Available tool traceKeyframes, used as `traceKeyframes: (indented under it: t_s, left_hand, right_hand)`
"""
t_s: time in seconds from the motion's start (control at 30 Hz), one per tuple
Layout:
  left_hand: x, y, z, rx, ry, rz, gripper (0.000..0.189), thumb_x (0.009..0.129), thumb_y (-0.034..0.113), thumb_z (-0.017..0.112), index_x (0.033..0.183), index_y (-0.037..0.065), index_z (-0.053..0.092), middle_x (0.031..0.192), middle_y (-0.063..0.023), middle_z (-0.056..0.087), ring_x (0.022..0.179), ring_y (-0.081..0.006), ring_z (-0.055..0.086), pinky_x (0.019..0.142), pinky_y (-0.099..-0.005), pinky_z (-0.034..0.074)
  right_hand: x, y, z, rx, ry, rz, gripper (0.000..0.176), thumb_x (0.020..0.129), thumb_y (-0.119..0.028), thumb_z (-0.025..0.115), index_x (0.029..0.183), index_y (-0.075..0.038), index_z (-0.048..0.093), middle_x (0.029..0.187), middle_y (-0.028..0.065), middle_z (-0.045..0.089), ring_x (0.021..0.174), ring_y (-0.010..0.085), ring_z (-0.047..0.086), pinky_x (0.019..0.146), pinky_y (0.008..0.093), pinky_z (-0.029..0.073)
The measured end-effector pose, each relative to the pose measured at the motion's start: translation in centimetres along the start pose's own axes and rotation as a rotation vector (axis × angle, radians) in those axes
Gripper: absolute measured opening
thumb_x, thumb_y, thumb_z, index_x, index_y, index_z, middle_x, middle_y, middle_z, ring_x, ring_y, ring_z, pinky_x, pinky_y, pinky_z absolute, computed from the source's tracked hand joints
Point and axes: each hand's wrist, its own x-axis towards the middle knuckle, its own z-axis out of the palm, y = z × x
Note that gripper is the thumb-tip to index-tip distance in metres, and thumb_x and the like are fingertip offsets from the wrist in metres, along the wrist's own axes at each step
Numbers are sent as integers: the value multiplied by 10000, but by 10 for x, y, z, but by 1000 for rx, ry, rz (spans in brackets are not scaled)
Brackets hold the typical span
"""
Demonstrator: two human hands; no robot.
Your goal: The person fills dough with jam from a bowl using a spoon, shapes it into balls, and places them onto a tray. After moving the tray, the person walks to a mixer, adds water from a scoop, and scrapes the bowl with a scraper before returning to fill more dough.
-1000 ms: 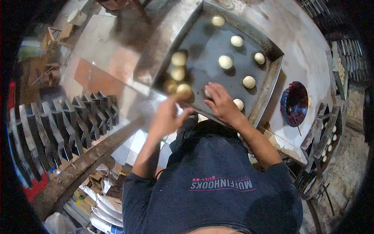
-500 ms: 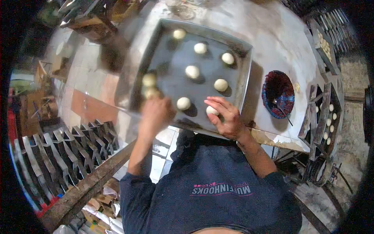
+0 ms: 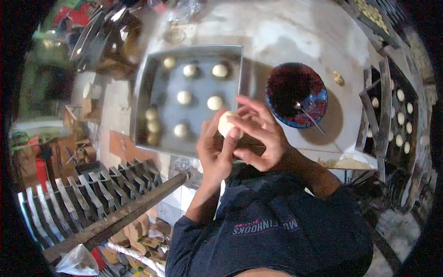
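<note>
White ball (image 3: 225, 123) of dough, caught between both hands, right over the near edge of the tray (image 3: 198, 47). Left hand (image 3: 216, 154) upright beneath and behind it, fingers half curled, thumb and fingertips pressed to the ball's left side. Right hand (image 3: 260, 136) opposite, fingers bent, index and thumb pinching the ball's right side, the other fingers fanned loose above. Both hands gripping the ball, neither clenched tight, much of the dough hidden behind fingers.

Steel tray square on the pale counter (image 3: 286, 32), just beyond the hands. More balls (image 3: 214, 102) on its floor, well spaced in the middle. Three by the left rim bunched close and blurred, maybe touching.

Just right of the tray, a dark blue-and-red bowl (image 3: 281, 78), with a spoon (image 3: 308, 117) in it, handle out over the near rim. Small lump (image 3: 339, 77) alone on the counter past the bowl.

Far right, a dark rack (image 3: 383, 115) at the counter's edge, with pale rounds (image 3: 400, 117) in rows inside. Down left, below counter level, angled metal moulds (image 3: 92, 194) stacked along a beam (image 3: 124, 212). Dark shirt (image 3: 267, 244) across the bottom.
</note>
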Motion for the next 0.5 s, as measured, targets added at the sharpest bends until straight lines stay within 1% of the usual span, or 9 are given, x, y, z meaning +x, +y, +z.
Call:
traceKeyframes:
  t_s: [0.07,0.17,0.2,0.27,0.3,0.33,0.4,0.43,0.5]
  left_hand:
    - [-16,5,14,54,37,106,399,905,109,582,1261,-61,520,1014,-102,530,966,-188,513,867,-307,415]
    - [-49,-14,34,178,88,430,506,886,164,573,1317,-69,445,1164,-180,451,1117,-297,434,974,-382,364]
    - [-59,-24,35,-61,52,338,654,903,289,557,1390,-78,320,1339,-232,355,1260,-326,357,1050,-393,293]
    - [-73,18,35,-529,-122,33,807,933,344,519,1472,-31,50,1480,-157,274,1365,-252,270,1112,-372,206]
    - [-80,16,23,-524,-112,39,807,933,344,519,1472,-31,50,1480,-157,274,1365,-252,270,1112,-372,206]
    - [-86,10,7,-352,-111,12,652,951,301,510,1408,-42,195,1390,-134,373,1281,-213,350,1067,-346,266]
    - [-104,-2,-24,-10,-108,-64,403,988,215,492,1279,-64,486,1209,-88,570,1113,-133,510,976,-296,386]
    - [-115,8,-30,45,-44,-22,310,982,172,514,1170,-70,566,1070,-40,620,974,-91,548,880,-263,438]
    - [-139,-2,-51,-438,6,-231,323,978,195,514,1159,-68,559,1106,-102,623,999,-154,588,896,-303,463]
  right_hand:
    - [-8,-11,-8,-199,142,19,452,832,-166,627,1258,-31,557,1321,213,482,1100,329,579,931,395,442]
    - [-28,-28,3,-35,274,92,260,867,-103,593,1095,22,610,954,164,664,875,275,665,778,341,510]
    - [-34,-29,15,-42,377,52,225,865,-89,595,1061,20,618,916,155,670,816,278,673,735,339,520]
    - [-43,-33,35,-43,327,31,203,863,-74,594,1044,17,618,907,162,668,790,278,672,715,342,522]
    - [-48,-33,48,-44,270,23,182,861,-58,593,1027,13,618,898,168,667,764,277,671,695,345,523]
    - [-48,-28,63,-109,387,-59,169,904,-129,568,926,30,620,705,147,609,577,180,605,532,283,451]
    - [-50,-23,74,-183,208,19,212,942,-183,514,931,-1,624,654,128,557,587,216,598,554,312,458]
    - [-55,-15,77,-271,52,70,359,988,-295,398,940,-23,628,738,142,525,717,262,600,649,355,464]
    - [-71,-25,96,-217,92,208,560,991,-442,267,950,-22,635,938,161,499,881,295,561,797,389,443]
